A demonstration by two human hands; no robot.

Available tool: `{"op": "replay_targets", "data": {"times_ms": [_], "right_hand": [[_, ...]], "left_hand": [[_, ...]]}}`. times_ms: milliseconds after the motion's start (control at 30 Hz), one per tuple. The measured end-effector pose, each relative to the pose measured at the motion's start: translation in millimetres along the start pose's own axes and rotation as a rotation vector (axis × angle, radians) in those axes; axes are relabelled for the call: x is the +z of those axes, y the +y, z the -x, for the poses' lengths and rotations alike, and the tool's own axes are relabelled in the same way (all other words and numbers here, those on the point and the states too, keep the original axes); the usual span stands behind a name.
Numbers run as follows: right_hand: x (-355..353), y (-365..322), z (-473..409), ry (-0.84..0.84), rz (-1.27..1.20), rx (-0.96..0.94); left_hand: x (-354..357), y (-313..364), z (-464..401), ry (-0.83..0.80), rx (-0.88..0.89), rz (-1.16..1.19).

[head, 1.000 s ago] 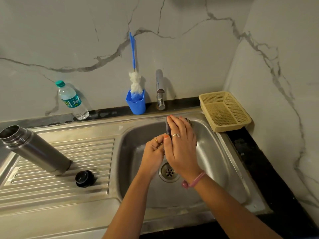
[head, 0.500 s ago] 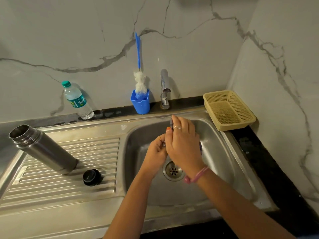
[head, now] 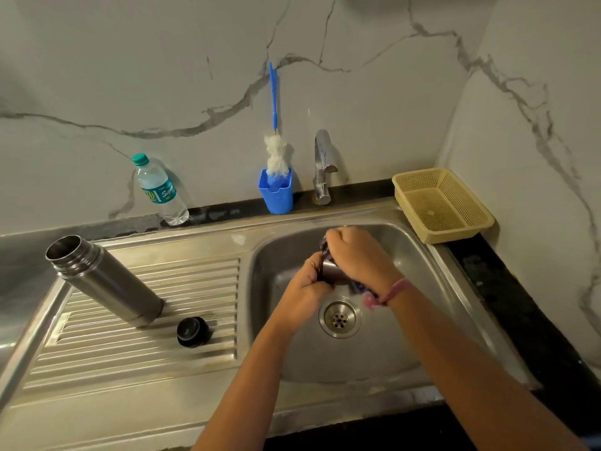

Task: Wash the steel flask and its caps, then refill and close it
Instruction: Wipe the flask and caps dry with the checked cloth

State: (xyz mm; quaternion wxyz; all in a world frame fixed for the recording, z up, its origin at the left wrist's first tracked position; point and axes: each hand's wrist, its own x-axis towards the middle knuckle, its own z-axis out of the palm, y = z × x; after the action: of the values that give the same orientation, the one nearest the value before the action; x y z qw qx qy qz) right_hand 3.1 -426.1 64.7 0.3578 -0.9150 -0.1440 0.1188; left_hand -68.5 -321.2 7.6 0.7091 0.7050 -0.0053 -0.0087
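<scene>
Scrubbing is in progress over the stainless steel sink basin (head: 422, 320), directly above its round drain (head: 340, 317). The left hand (head: 305, 288) grips a small cylindrical steel cap (head: 333, 271), fingers curled round its left side. The right hand (head: 361, 258) closes over the cap from the far side, fingers curled on a dark cloth or scrubber (head: 325, 249); its exact material cannot be told. The cap lies between both hands, equally near each, its axis obscured. The tall open-mouthed steel flask (head: 100, 281) stands on the ribbed drainboard, well left of the basin, leaning in view with mouth away. A round black inner cap (head: 192, 332) sits beside the flask's base, between flask and basin. In my judgement the left hand is nearer both.
</scene>
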Motion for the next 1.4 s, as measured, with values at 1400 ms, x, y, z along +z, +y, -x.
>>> {"op": "replay_targets", "data": {"times_ms": [1400], "right_hand": [[-8.1,-26.2,-0.4,-0.308,-0.346,0.148]], "left_hand": [[-49.9,2.9,24.5,-0.079,0.300,-0.290]]}}
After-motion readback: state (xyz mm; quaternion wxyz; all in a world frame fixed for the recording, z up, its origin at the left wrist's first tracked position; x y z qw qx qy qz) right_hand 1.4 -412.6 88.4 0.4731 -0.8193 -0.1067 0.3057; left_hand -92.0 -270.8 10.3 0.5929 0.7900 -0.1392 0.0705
